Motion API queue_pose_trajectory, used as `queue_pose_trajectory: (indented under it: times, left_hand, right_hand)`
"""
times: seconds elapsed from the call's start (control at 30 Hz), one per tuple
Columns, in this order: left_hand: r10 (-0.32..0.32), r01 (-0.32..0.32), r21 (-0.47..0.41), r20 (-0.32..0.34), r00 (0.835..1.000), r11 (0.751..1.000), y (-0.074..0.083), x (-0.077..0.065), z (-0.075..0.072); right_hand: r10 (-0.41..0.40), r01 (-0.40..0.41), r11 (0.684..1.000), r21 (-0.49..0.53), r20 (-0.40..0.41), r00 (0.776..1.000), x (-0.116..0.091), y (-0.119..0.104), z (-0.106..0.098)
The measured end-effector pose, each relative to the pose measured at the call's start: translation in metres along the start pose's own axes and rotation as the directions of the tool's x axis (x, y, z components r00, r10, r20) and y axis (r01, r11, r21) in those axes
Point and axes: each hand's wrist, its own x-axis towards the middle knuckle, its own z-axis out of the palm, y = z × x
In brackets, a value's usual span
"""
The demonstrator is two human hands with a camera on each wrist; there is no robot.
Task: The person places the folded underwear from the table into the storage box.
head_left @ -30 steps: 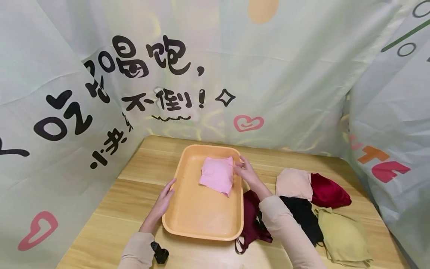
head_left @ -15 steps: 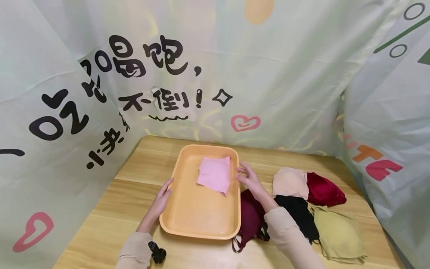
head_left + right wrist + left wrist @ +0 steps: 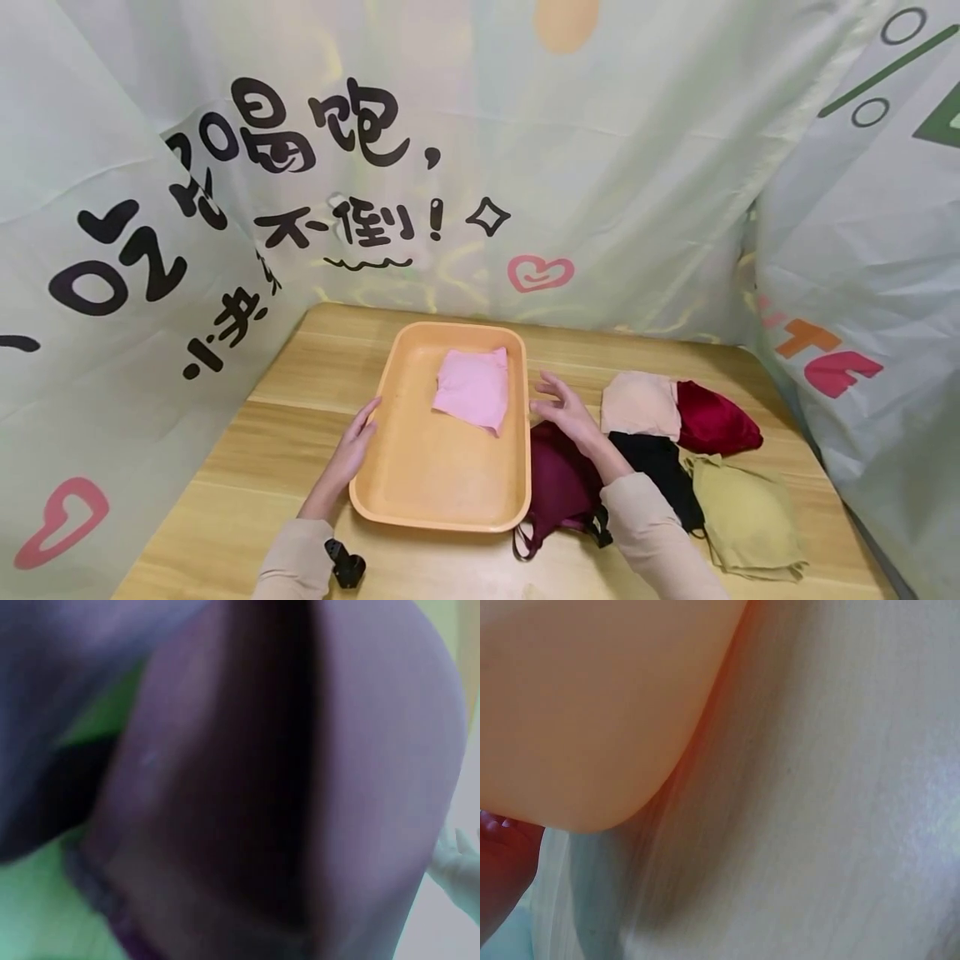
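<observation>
An orange tray (image 3: 442, 483) lies on the wooden table with a folded pink garment (image 3: 474, 390), possibly a bra, near its far end. My left hand (image 3: 352, 442) rests against the tray's left rim, its fingers fairly straight along the outside. In the left wrist view, part of a hand (image 3: 506, 862) shows beside the tray's outer wall (image 3: 592, 735). Just off the right rim hovers my right hand (image 3: 567, 414), fingers loosely bent and holding nothing. Below it lies a maroon bra (image 3: 562, 483) with dark straps, partly covered by the right arm. The right wrist view is dark and blurred.
At the right lie a pale pink folded bra (image 3: 639, 407), a dark red one (image 3: 716, 417), a black garment (image 3: 660, 471) and a yellow-green bra (image 3: 746, 517). A black plug-like object (image 3: 347, 567) sits by the left sleeve. Printed curtains (image 3: 637, 167) enclose the table.
My right hand has left the pink garment and the tray's inside, moving out past the right rim. The left hand stays at the left rim. The whole view has shifted slightly.
</observation>
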Motion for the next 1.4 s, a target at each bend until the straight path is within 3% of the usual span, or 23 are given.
queue_pose_trajectory:
  times: [0.3,0.6,0.8,1.17,1.4]
  left_hand:
    - [0.012,-0.012,0.001,-0.006,1.000,1.000,0.002,-0.001,0.000]
    - [-0.023,0.023,-0.018,0.001,1.000,1.000,0.001,0.002,-0.001]
    - [-0.009,0.008,0.008,0.013,1.000,1.000,0.004,0.000,-0.001]
    - [0.007,-0.007,0.010,0.011,1.000,1.000,0.003,-0.002,-0.001]
    - [-0.021,0.021,0.001,0.014,1.000,1.000,0.012,-0.002,0.000]
  right_hand:
    - [0.000,0.003,0.988,-0.157,0.020,1.000,-0.009,0.011,-0.011]
    - [0.033,-0.024,0.975,-0.219,0.037,0.999,-0.025,0.018,-0.017]
    - [0.051,-0.037,0.964,-0.263,0.047,0.998,-0.033,0.017,-0.022]
    - [0.084,-0.001,0.895,-0.446,0.168,0.982,-0.042,0.019,-0.030]
    - [0.146,-0.008,0.901,-0.433,0.286,0.947,-0.044,0.018,-0.034]
